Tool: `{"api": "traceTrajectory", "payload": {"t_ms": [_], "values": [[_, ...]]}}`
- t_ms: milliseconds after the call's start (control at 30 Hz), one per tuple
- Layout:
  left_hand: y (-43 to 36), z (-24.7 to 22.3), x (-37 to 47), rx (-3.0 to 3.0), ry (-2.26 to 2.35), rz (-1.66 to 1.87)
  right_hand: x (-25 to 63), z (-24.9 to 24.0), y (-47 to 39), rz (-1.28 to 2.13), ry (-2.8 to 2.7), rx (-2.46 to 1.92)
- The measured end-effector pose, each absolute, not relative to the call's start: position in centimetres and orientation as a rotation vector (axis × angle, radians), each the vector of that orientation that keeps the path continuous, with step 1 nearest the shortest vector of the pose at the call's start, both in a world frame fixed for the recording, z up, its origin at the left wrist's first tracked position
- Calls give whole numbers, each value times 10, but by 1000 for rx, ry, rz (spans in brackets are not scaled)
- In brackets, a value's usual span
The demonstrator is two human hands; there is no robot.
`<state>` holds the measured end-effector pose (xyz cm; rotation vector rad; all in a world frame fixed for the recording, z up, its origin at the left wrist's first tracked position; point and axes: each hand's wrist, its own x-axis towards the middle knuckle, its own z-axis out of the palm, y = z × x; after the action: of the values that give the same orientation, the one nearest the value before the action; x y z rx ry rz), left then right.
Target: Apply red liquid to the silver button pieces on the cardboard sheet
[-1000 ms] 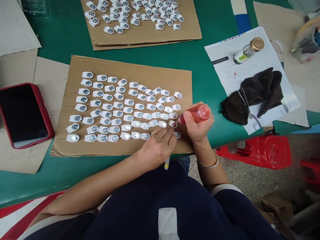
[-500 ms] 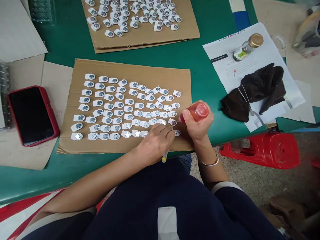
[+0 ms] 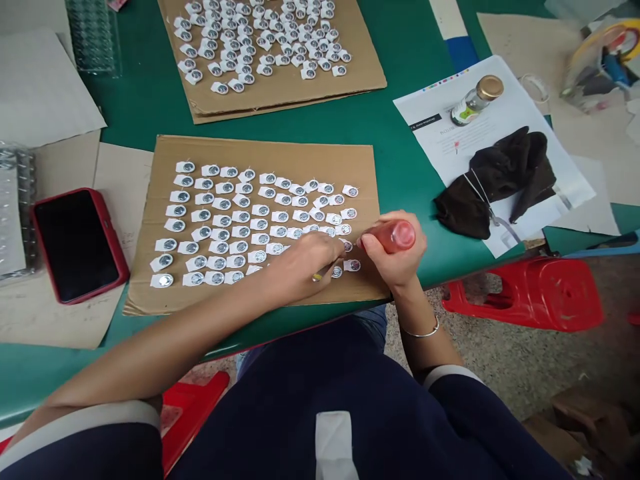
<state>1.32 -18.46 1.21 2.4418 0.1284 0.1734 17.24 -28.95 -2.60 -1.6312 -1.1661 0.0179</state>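
Note:
Rows of small round silver pieces on white tabs lie on a brown cardboard sheet. Over the sheet's lower right part, my left hand is closed on a thin stick with a yellowish end; its other end is hidden by the fingers. My right hand wraps round a red bottle at the sheet's right edge, the bottle's narrow end pointing left toward the pieces. The fingertips of my left hand are close to that end and cover some of the pieces.
Another cardboard sheet with many similar pieces lies farther back. A red-cased phone is at the left. On the right, a glass jar and dark cloth rest on printed paper. A red stool stands below.
The view has shifted slightly. My left hand has moved left and up a little on the sheet, and the stick is more tilted. My right hand still holds the red bottle.

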Motion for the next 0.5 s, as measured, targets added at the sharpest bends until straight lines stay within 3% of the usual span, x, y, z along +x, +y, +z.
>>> {"api": "traceTrajectory", "payload": {"t_ms": [500], "values": [[-174, 0, 9, 2361, 48, 353, 167, -40, -297, -168, -1026, -1475]]}}
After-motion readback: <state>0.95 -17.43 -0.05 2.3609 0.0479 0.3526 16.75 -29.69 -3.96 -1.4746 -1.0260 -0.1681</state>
